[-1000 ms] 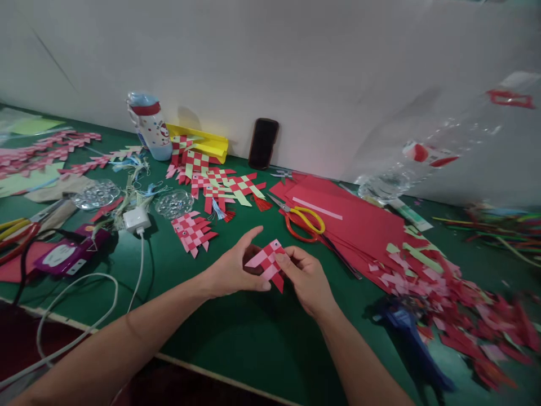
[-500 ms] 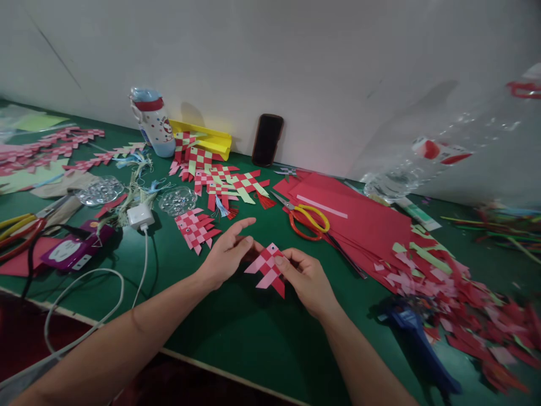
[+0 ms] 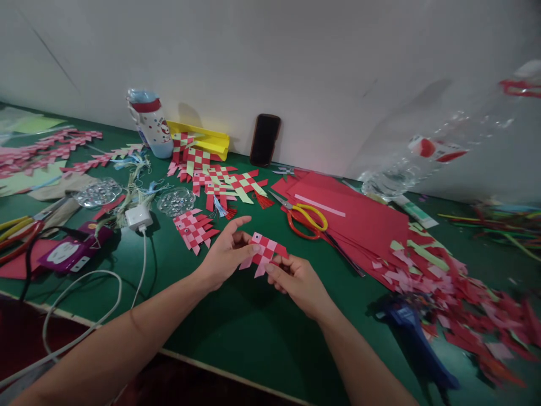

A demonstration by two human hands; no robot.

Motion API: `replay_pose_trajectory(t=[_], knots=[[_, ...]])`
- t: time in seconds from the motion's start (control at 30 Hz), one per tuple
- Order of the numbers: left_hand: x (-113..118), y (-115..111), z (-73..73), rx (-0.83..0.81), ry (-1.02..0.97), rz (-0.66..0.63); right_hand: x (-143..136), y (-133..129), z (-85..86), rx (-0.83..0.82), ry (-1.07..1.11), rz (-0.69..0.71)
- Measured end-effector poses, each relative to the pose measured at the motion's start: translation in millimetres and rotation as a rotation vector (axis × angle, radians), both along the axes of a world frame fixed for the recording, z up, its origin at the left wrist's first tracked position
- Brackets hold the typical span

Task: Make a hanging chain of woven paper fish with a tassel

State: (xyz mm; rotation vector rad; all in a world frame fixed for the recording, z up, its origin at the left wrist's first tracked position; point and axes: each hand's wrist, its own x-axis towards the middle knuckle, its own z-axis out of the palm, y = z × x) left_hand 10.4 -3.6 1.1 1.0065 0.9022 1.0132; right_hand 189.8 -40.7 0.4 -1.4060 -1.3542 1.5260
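Near the middle of the frame, the small paper fish (image 3: 265, 248), woven in red and pink, was held above the green bench (image 3: 253, 349). The left hand (image 3: 224, 256) grasped its head side, the thumb lying near its eye and the forefinger raised away. The right hand (image 3: 300, 282) pinched its other end between thumb and fingers.

At the left of these hands, more red and pink fish (image 3: 195, 230) lay on the bench, just beside a clear dish (image 3: 176, 202) with small eyes inside. In the upper middle, a dark phone (image 3: 265, 140) leaned against the wall (image 3: 313, 84). Right of centre, scissors (image 3: 295, 208) with yellow and red handles lay partly over red paper sheets (image 3: 367, 237). At the lower right there was a blue tool (image 3: 416, 338), near many paper scraps (image 3: 460, 299).
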Motion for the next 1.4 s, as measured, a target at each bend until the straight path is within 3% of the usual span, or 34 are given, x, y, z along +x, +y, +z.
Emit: replay_pose_trajectory(t=[0.17, 0.27, 0.37, 0.53, 0.77, 0.83, 0.97, 1.03, 1.17, 1.3, 1.4], knots=[[-1.7, 1.8, -5.7, -0.012, -0.021, 0.069, 8.3, 1.1, 3.3, -0.052, 0.009, 0.056], [-1.9, 2.9, -7.9, -0.038, -0.062, 0.108, 10.7, 1.3, 4.6, -0.053, 0.046, -0.020], [-0.4, 1.5, -7.4, -0.053, -0.071, 0.101, 4.9, 0.6, 3.9, -0.061, 0.161, -0.106], [3.2, -3.6, -4.6, -0.055, -0.056, 0.063, -7.1, -1.1, 2.2, -0.080, 0.122, -0.044], [2.7, 0.5, -5.0, -0.044, 0.085, 0.110, 1.3, -0.4, 3.7, -0.172, 0.137, -0.043], [-1.6, 1.7, -2.8, 0.077, 0.148, 0.102, 2.9, -0.6, 5.7, -0.178, 0.120, -0.038], [-14.0, -2.4, 8.0, 0.555, 0.419, -0.132, 4.9, -0.7, 8.5, -0.183, 0.123, -0.034], [-18.2, -7.9, 13.3, 0.670, 0.550, -0.274, 6.3, -1.0, 8.3, -0.174, 0.125, -0.023], [-24.4, -21.1, 18.5, 0.712, 0.694, -0.418, 9.0, -3.3, 9.5, -0.151, 0.124, 0.051], [-38.4, -33.4, 22.0, 0.674, 0.805, -0.487, 17.3, -9.1, 17.4, -0.160, 0.070, 0.212], [-47.9, -42.4, 22.8, 0.667, 0.913, -0.526, 32.0, -23.2, 23.9, -0.076, -0.080, 0.185]])
